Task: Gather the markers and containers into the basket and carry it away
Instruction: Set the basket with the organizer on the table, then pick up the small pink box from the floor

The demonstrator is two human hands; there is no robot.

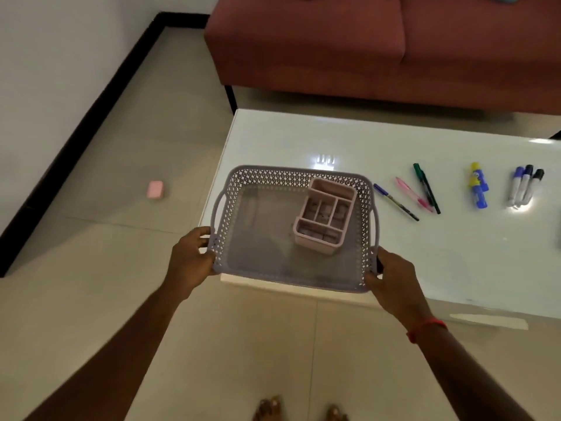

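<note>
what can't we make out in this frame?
- Head view: whether the basket rests on the table or is lifted; the angle hides the underside.
- Fingertips of the left hand and right hand under the rim, hidden by the basket.
- Contents of the pink organizer: blurred.
- Marker labels: too small.
- Dark thing at the right edge: cut off.

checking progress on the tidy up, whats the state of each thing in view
basket: held by both hands, over table corner
organizer: upright in basket, looks empty
pens: three, lying loose on table
glue sticks: lying on table
markers: three, capped, lying together
left hand: gripping basket
right hand: gripping basket
</note>
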